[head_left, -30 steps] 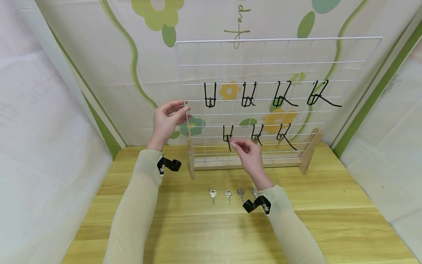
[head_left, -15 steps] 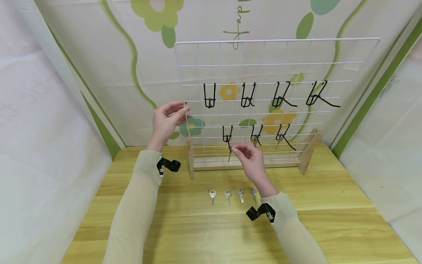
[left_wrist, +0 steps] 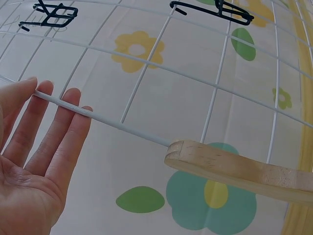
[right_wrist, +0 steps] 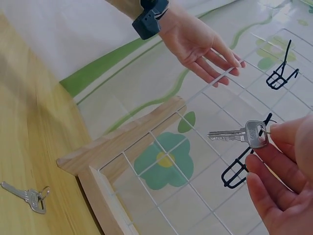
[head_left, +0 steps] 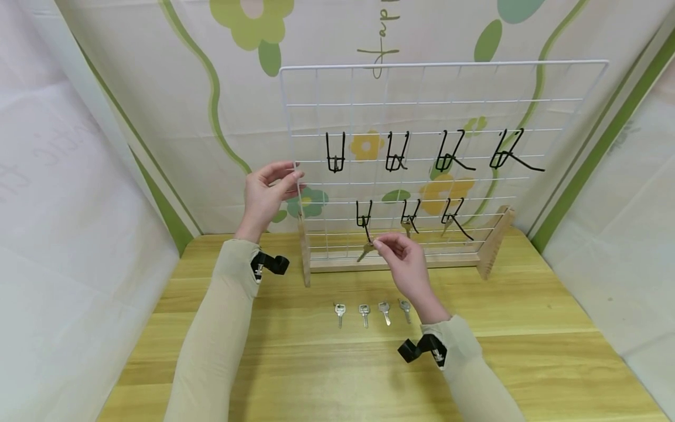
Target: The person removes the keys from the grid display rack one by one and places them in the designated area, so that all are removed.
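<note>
A silver key (right_wrist: 242, 134) with a small ring is pinched between the thumb and fingers of my right hand (head_left: 405, 261). In the head view it overlaps the tip of the lower left black hook (head_left: 364, 217), its blade pointing down and left. My left hand (head_left: 265, 190) holds the left edge of the white wire grid rack (head_left: 445, 63); in the left wrist view, thumb and index finger (left_wrist: 44, 87) meet at the edge wire while the other fingers lie behind it. Keys hang at the lower middle hook (head_left: 410, 217) and lower right hook (head_left: 452, 214).
Several keys (head_left: 364, 313) lie in a row on the wooden table (head_left: 316, 375) in front of the rack. Above the lower hooks runs a row of several more black hooks (head_left: 448, 155). Wooden feet (head_left: 497, 241) support the rack, and a flower-patterned cloth (head_left: 158, 117) stands behind.
My right hand has come down and slightly right, out along the lower left hook to its tip. The key has swung into view, tilting left. My left hand has stayed put.
</note>
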